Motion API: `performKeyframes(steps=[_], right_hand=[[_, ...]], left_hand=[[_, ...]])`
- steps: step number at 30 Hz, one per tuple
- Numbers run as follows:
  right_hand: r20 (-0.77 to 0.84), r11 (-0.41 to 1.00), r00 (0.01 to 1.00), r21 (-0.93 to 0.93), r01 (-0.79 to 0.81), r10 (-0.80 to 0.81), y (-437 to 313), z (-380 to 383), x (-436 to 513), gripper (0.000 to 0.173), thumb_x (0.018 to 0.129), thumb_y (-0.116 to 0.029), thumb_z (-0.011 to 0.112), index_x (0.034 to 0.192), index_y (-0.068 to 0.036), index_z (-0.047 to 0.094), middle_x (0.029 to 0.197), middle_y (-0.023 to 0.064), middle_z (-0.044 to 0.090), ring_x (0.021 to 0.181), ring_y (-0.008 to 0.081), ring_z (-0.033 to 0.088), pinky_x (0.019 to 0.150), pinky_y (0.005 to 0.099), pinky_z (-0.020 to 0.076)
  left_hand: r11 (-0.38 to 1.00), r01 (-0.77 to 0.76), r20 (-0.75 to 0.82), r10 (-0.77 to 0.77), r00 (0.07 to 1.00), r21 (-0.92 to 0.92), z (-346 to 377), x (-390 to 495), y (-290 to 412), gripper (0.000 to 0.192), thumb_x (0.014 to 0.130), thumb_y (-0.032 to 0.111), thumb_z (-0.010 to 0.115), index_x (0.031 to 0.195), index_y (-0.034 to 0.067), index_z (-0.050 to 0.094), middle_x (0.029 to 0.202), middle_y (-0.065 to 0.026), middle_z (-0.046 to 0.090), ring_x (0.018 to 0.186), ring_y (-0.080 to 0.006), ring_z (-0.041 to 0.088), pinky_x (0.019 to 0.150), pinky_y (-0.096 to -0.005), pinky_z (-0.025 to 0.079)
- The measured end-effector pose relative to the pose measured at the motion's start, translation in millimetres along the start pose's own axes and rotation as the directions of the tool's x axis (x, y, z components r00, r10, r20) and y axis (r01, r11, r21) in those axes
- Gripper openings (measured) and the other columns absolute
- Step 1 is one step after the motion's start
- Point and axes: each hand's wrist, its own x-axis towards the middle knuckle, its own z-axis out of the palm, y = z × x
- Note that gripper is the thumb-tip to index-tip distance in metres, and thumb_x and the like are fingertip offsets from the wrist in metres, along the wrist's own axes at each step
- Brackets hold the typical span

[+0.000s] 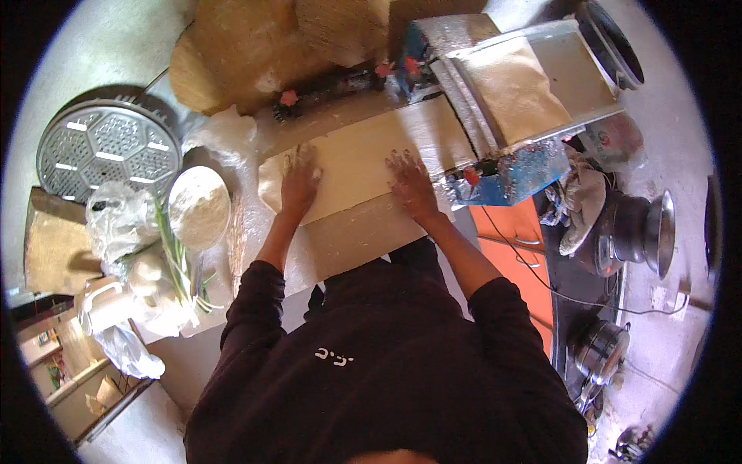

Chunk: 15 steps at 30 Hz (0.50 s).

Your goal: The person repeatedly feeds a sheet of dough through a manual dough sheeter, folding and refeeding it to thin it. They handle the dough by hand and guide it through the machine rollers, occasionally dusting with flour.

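A long flat sheet of dough (pixel 353 165) lies on the worktop (pixel 359 238) before me. My left hand (pixel 300 180) rests palm down near its left end, fingers spread and dusted with flour. Farther right, my right hand (pixel 410 182) also lies flat, touching the dough by its near edge. The dough's right end reaches under the rollers (pixel 466 107) of a blue dough sheeter (pixel 510 174). On the machine's sloping tray (pixel 585 64) lies another stretch of dough (pixel 504 87). Neither hand grips anything.
To the left stand a bowl of flour (pixel 200 206), green onions (pixel 174 261), a plastic bag (pixel 122 214) and a perforated metal steamer tray (pixel 110 145). Wooden boards (pixel 278 52) lean at the back. Right of me are orange cabinets (pixel 516 249), a power cord (pixel 568 293) and metal pots (pixel 600 348).
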Motion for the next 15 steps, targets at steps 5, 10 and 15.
performKeyframes(steps=[5, 10, 15], right_hand=[[0.029, 0.997, 0.998, -0.062, -0.05, 0.052, -7.0, 1.3, -0.7, 0.055, 0.089, -0.02, 0.057, 0.143, -0.014, 0.044, 0.152, 0.0079, 0.037, 0.141, 0.0307, 0.03, 0.117, 0.0483, 0.0197], [-0.038, 0.996, 0.995, 0.023, -0.088, 0.089, -5.8, 11.5, -3.1, 0.055, 0.088, -0.015, 0.056, 0.142, -0.014, 0.045, 0.15, 0.0085, 0.039, 0.141, 0.0309, 0.031, 0.117, 0.0493, 0.0183], [-0.025, 0.994, 0.994, -0.003, -0.109, 0.109, -9.1, 16.8, -1.7, 0.055, 0.085, -0.012, 0.055, 0.139, -0.011, 0.048, 0.144, 0.0138, 0.045, 0.138, 0.0324, 0.034, 0.117, 0.0474, 0.0187]], left_hand=[[0.984, 0.166, -0.084, -0.171, 0.982, -0.068, -24.2, -20.4, -22.9, 0.058, 0.095, 0.025, 0.052, 0.146, 0.004, 0.035, 0.155, -0.0164, 0.028, 0.145, -0.0345, 0.021, 0.118, -0.0484, 0.017], [0.993, 0.102, 0.032, -0.104, 0.994, 0.061, -11.3, -68.4, 12.9, 0.071, 0.093, 0.037, 0.054, 0.15, 0.006, 0.025, 0.158, -0.0151, 0.02, 0.147, -0.0323, 0.013, 0.117, -0.0556, 0.007], [0.992, -0.119, 0.116, 0.113, 0.987, 0.046, 15.6, -49.8, 47.3, 0.07, 0.091, 0.037, 0.057, 0.149, 0.01, 0.03, 0.157, -0.0125, 0.024, 0.147, -0.0291, 0.016, 0.117, -0.0557, 0.009]])
